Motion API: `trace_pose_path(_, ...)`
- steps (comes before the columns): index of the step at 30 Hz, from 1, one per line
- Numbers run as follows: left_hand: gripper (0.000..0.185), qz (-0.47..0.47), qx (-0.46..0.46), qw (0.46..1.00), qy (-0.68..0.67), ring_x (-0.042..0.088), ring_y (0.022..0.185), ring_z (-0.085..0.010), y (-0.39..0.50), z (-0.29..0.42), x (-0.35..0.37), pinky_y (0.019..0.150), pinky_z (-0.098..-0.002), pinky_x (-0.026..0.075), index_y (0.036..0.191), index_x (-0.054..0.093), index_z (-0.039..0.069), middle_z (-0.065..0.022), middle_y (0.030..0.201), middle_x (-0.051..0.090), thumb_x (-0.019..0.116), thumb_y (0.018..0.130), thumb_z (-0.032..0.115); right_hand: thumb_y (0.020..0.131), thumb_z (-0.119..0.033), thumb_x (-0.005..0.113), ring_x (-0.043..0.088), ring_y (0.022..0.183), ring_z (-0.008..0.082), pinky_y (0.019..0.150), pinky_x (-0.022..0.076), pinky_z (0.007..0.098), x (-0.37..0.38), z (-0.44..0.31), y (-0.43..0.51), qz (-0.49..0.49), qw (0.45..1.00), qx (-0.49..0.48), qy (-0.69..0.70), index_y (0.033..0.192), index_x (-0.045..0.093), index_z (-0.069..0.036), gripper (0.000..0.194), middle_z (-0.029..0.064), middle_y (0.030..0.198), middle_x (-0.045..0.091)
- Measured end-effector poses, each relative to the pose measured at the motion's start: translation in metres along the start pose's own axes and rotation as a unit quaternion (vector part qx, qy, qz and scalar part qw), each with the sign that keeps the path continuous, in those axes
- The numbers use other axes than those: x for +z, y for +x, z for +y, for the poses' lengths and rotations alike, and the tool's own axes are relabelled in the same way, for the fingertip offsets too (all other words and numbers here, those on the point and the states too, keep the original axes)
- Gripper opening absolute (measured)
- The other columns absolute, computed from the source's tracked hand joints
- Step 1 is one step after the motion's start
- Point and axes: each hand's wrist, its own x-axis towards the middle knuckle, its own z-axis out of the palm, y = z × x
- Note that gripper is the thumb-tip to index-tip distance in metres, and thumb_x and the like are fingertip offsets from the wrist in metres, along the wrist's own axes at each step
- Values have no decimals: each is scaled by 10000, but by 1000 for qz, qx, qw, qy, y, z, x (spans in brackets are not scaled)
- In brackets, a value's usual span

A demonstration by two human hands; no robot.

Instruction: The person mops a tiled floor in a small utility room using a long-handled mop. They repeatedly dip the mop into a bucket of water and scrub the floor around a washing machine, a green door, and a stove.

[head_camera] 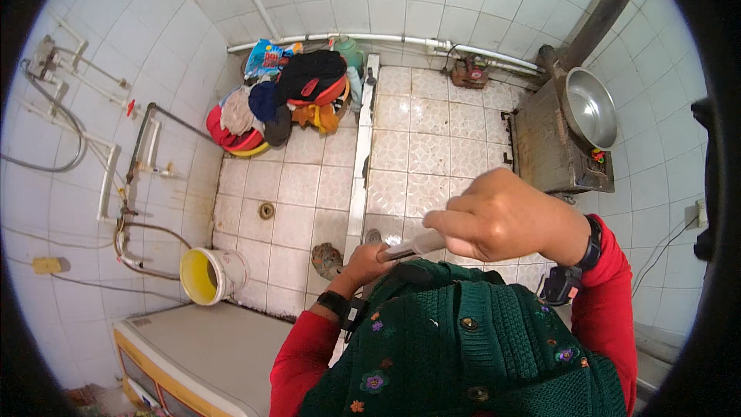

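My right hand (492, 217) is curled round one end of a pale tubular handle (428, 243), its knuckles facing up. Lower on the same handle, where it looks metallic, my left hand (369, 263) is closed, close to the front of my green knitted cardigan. The handle slants between the two hands. What it belongs to is hidden by my hands and clothing. A mottled, ragged thing (327, 260) lies on the tiled floor just left of my left hand; whether it joins the handle, I cannot tell.
A white raised strip (363, 145) divides the floor. Basins heaped with clothes (249, 116) stand at the back left, near a drain (266, 210). A bucket (234, 275) stands by the left wall, above a pale-topped appliance (214, 336). At right, a metal basin (590, 109) sits on a stove (544, 133).
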Motion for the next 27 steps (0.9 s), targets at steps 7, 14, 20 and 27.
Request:
trace_pose_path(7, 234, 1, 110, 985, 133, 594, 778, -391, 50, 22, -29, 749, -460, 428, 779, 642, 49, -175, 766, 636, 650, 743, 280, 684, -110, 718, 560, 495, 244, 443, 431, 354, -22, 8, 3, 25, 996, 53, -61, 1005, 641, -40, 337, 51, 627, 559)
trace_pose_path(14, 131, 18, 116, 978, 172, 602, 894, -341, 115, 31, -83, 902, -447, 381, 757, 599, 102, -116, 790, 630, 607, 803, 224, 613, -66, 729, 567, 524, 204, 450, 425, 323, -35, 10, 35, 37, 984, 48, -168, 1045, 649, -27, 440, 50, 668, 578)
trace_pose_path(20, 102, 12, 193, 959, 206, 605, 922, -316, 181, 42, -122, 962, -488, 357, 805, 553, 115, -89, 856, 632, 606, 825, 199, 631, -92, 684, 517, 514, 150, 433, 381, 276, -43, 4, 61, 45, 969, 62, -234, 1087, 655, -20, 463, 24, 650, 516)
trace_pose_path(27, 182, 168, 293, 935, 107, 581, 802, -349, 229, 48, -150, 803, -449, 411, 739, 493, 76, -106, 735, 563, 674, 755, 69, 628, -126, 684, 551, 553, 138, 433, 384, 251, -37, 8, 91, 43, 950, 51, -304, 1038, 684, -24, 422, 81, 729, 609)
